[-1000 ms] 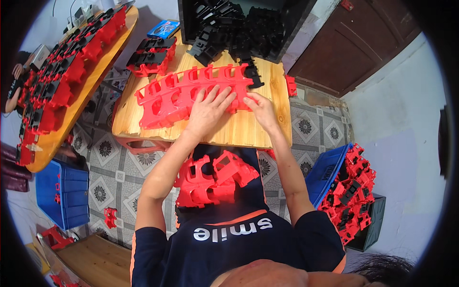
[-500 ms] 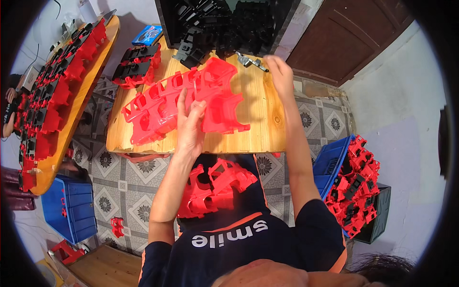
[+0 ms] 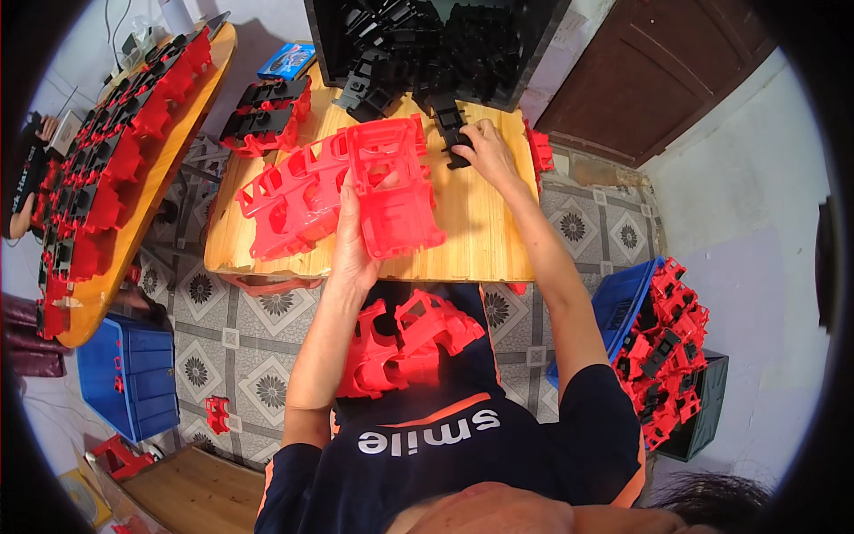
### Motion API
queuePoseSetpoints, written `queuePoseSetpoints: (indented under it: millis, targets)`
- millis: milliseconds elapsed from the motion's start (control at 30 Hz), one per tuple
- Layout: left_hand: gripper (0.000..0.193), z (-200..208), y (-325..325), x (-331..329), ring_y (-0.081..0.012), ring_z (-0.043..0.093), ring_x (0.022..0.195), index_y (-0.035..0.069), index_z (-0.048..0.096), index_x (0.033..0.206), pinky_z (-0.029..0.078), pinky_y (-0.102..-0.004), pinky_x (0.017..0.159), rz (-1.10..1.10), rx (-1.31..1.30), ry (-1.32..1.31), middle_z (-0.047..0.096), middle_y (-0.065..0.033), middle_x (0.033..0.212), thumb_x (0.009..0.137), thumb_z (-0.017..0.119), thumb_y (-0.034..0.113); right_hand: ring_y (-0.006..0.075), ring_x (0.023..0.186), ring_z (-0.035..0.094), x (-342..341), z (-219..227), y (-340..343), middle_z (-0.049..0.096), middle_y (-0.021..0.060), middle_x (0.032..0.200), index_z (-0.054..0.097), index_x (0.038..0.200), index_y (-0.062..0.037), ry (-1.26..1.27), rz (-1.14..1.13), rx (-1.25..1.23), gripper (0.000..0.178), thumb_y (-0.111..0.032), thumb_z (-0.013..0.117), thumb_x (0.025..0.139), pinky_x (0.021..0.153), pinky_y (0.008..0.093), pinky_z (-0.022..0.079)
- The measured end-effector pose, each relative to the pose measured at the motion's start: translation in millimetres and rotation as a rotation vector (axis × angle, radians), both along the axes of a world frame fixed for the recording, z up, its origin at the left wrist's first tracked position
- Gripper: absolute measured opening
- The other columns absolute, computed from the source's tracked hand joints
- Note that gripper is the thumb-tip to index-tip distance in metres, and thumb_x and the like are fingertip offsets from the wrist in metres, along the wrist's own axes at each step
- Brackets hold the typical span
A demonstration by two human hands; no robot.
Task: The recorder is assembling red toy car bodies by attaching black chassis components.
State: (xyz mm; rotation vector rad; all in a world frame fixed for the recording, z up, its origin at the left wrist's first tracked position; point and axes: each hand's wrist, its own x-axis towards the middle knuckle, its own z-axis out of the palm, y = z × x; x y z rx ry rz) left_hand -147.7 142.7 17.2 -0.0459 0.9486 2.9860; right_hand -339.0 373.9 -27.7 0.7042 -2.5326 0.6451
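My left hand is closed around the near left edge of a red moulded plastic frame, tilted up over the wooden table. The palm hides part of that edge. Farther right, my right hand has its fingers bent onto the near end of a slim black plastic part on the tabletop. Left of the held frame lie more red frames in a row. Another pair of red frames rests on my lap.
A black bin full of black parts stands at the table's far edge. Red-and-black assemblies sit at the far left corner of the table. On my right is a blue crate beside piled assemblies; another blue crate stands left.
My left hand has gripped the red frame and turned it more upright. My right hand has come left and nearer, onto the black part, which now lies lengthwise away from me.
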Motion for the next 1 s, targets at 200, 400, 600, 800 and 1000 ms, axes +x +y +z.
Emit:
queuePoseSetpoints:
  millis: [200,400,600,800,1000]
  targets:
    - [0.080,8,-6,6,-0.0267,0.048,0.129,0.016,0.013,0.153,0.043,-0.0489,0.104,0.049,-0.050,0.070,0.050,-0.0136,0.138,0.094,0.063,0.038,0.0242,0.082,0.062,52,57,-5,0.061,0.0112,0.095,0.065,0.093,0.0009,-0.029,0.076,-0.520,0.022,-0.010,0.076,0.077,0.071,0.0328,0.050]
    - [0.084,8,-7,7,-0.0189,0.045,0.126,0.017,0.013,0.154,0.035,-0.0391,0.109,0.104,-0.150,0.079,0.051,-0.0113,0.135,0.091,0.069,0.025,0.0250,0.093,0.061,179,140,-30,0.063,0.0112,0.105,0.065,0.101,-0.0008,0.189,0.414,-0.253,0.031,-0.005,0.076,0.072,0.078,0.0338,0.050]
    - [0.083,19,-5,14,-0.0169,0.049,0.121,0.019,0.014,0.154,0.036,-0.0344,0.108,0.062,-0.161,0.110,0.047,-0.0101,0.137,0.091,0.069,0.017,0.0293,0.094,0.060,188,129,-48,0.062,0.0124,0.106,0.064,0.101,0.0019,0.145,0.445,-0.191,0.034,-0.001,0.077,0.070,0.078,0.0362,0.052]
    - [0.087,22,-8,18,-0.0197,0.048,0.124,0.019,0.011,0.155,0.037,-0.0363,0.107,0.044,-0.192,0.142,0.043,-0.0100,0.139,0.090,0.069,0.014,0.0284,0.094,0.061,192,133,-55,0.062,0.0125,0.105,0.064,0.100,0.0015,0.204,0.419,-0.100,0.036,-0.001,0.078,0.068,0.076,0.0363,0.052]
    - [0.094,32,1,25,-0.0241,0.040,0.133,0.016,0.005,0.155,0.034,-0.0400,0.111,0.055,-0.304,0.151,0.035,-0.0155,0.147,0.087,0.070,0.012,0.0307,0.090,0.060,179,134,-50,0.061,0.0123,0.105,0.065,0.100,0.0008,0.325,0.420,-0.107,0.039,-0.021,0.080,0.072,0.079,0.0373,0.050]
